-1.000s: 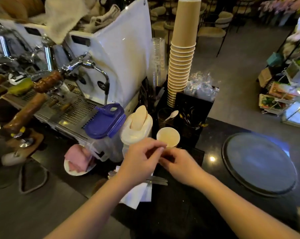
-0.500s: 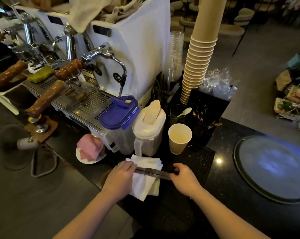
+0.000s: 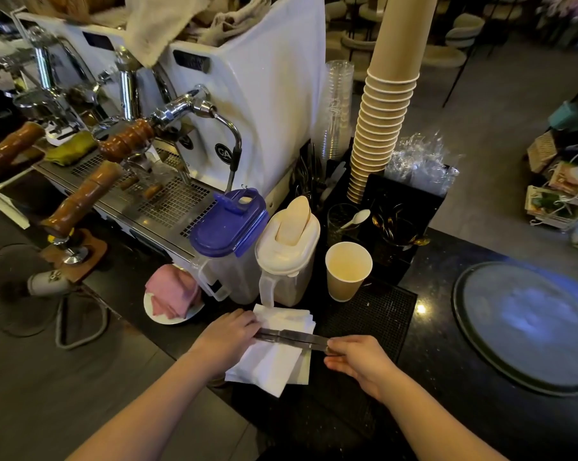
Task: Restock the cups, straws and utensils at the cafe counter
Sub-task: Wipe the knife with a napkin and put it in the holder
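Note:
Metal knives lie side by side across a stack of white napkins on the dark counter. My left hand grips their left end and my right hand pinches their right end. A single empty paper cup stands upright just beyond the napkins. Behind it rises a tall stack of paper cups, with a stack of clear plastic cups to its left. A black organiser holds spoons and wrapped plastic items.
Two lidded pitchers, one blue-topped and one white-topped, stand left of the cup. An espresso machine fills the left. A small plate of pink cloths sits nearby. A round dark tray lies on the right.
My hands dropped from the single cup's rim to the knives on the napkins and took hold of both ends. The camera shifted closer.

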The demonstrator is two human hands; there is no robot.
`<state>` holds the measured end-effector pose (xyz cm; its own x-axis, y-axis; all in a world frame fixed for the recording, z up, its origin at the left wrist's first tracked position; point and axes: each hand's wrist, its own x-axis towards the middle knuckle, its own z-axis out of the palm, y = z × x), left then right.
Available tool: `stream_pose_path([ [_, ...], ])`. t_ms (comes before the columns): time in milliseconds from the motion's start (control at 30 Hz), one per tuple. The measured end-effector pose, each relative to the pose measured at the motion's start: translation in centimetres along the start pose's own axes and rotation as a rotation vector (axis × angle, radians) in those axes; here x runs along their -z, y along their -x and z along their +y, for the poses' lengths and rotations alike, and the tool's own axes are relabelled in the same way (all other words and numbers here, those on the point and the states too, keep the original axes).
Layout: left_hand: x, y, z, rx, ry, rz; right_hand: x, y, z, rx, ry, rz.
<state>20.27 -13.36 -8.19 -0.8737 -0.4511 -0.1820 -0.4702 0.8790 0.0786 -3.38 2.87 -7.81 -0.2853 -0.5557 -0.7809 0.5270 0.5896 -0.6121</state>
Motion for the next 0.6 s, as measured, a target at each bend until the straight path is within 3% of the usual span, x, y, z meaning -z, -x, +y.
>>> stream_pose_path([
  [267,-0.5,-0.2,-0.7,-0.091,0.015,-0.011,-0.1,-0.2,-0.1,0.007,-0.059,0.025],
  [600,0.6,0.0,-0.5,-0.169,0.106,0.086,-0.1,0.3,-0.5,0.019,-0.105,0.007],
])
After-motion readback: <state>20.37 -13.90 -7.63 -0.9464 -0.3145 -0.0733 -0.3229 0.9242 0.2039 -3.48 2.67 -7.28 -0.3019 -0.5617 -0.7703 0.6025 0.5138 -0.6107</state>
